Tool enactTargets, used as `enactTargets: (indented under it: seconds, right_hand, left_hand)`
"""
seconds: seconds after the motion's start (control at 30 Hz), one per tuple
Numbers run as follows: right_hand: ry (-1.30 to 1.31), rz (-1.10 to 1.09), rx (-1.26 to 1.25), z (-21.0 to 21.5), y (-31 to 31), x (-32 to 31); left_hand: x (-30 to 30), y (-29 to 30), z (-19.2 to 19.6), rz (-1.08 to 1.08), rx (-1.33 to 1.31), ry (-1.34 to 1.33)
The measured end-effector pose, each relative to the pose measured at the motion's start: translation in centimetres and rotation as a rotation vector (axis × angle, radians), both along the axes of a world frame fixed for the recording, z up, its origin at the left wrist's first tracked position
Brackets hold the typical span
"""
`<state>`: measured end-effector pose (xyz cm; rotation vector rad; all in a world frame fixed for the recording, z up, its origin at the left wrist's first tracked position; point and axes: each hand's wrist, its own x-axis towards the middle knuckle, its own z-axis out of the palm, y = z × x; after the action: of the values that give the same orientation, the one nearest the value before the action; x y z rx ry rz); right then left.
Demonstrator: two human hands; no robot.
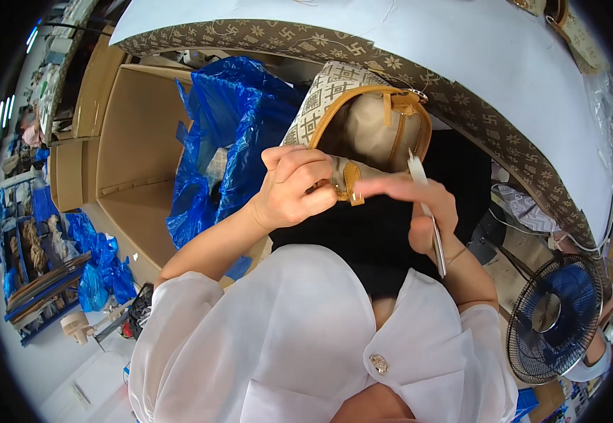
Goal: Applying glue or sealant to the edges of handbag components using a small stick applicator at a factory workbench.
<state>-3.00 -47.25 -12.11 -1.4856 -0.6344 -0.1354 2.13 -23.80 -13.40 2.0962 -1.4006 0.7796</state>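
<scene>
A small beige patterned handbag (352,120) with tan leather trim is held up in front of my chest, its open mouth facing me. My left hand (294,187) is shut on the bag's near edge, by the tan strap tab and zipper end (351,182). My right hand (419,204) touches the same edge with its fingertips and holds a thin metal tool with a white tip (428,211), which points up toward the bag's opening. My white blouse fills the lower view.
A white worktable with a patterned fabric border (461,84) curves across the top. Open cardboard boxes (137,141) lined with blue plastic bags (229,134) stand at left. A dark floor fan (553,317) sits at lower right. Shelving stands far left.
</scene>
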Motion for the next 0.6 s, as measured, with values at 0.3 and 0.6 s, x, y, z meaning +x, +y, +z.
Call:
enactTargets:
  seconds: [0.3, 0.6]
  right_hand:
    - [0.016, 0.02, 0.178, -1.2, 0.0, -0.9]
    - [-0.427, -0.22, -0.27, -3.4, 1.4, 0.4]
  left_hand:
    - [0.7, 0.2, 1.2, -0.031, 0.06, 0.079]
    - [2.0, 0.3, 5.3, 0.004, 0.219, 0.221]
